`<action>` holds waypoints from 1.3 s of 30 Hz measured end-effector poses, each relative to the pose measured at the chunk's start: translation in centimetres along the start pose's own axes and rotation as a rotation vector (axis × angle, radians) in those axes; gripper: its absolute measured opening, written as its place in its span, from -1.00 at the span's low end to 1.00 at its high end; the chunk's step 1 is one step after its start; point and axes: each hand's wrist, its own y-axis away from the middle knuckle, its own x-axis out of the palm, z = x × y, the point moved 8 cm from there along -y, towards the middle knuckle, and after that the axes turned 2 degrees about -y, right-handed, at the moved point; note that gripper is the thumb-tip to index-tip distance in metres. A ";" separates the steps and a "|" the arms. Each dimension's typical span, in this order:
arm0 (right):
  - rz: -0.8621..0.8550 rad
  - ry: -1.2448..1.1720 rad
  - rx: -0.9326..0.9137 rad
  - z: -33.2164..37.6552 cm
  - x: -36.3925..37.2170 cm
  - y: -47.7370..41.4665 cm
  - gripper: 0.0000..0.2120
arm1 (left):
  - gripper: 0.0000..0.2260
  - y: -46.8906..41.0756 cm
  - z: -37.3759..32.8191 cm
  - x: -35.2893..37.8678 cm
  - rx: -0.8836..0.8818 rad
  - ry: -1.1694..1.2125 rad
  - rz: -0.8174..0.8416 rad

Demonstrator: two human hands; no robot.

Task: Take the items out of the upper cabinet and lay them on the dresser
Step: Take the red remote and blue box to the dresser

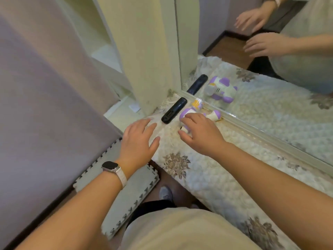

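Observation:
A purple and white plush toy [214, 114] lies on the dresser [216, 177], close to the mirror. My right hand [200, 131] rests over the toy with fingers spread, touching it and hiding its middle; whether it grips the toy I cannot tell. A black remote control [173, 110] lies just left of the toy, near the dresser's left end. My left hand [139, 141] hovers open at the dresser's left edge, below the remote, holding nothing. A watch sits on that wrist.
A mirror [270, 87] stands along the dresser's back and reflects both hands, the toy and the remote. A tall cream cabinet panel [144, 51] rises at the left. Grey foam mats [129, 192] lie on the floor below.

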 end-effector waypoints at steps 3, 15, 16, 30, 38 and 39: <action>0.015 0.015 -0.128 3.7 0.4 -0.3 -0.48 | -0.62 3.3 1.9 -2.0 -0.081 -0.049 -0.022; 0.096 0.052 -0.680 24.9 5.3 2.0 -0.53 | -0.59 21.9 11.9 -9.4 -0.462 -0.196 -0.112; 0.108 0.051 -0.720 27.2 6.0 2.7 -0.53 | -0.59 24.2 12.7 -10.1 -0.498 -0.207 -0.124; 0.160 0.014 -1.252 58.5 14.0 22.1 -0.57 | -0.59 60.7 18.8 -20.2 -0.953 -0.252 -0.218; 0.195 -0.039 -1.518 71.9 17.3 31.0 -0.54 | -0.61 75.7 19.4 -24.3 -1.233 -0.337 -0.283; 0.208 -0.054 -1.544 73.4 17.9 31.9 -0.54 | -0.61 77.4 19.5 -24.7 -1.273 -0.355 -0.279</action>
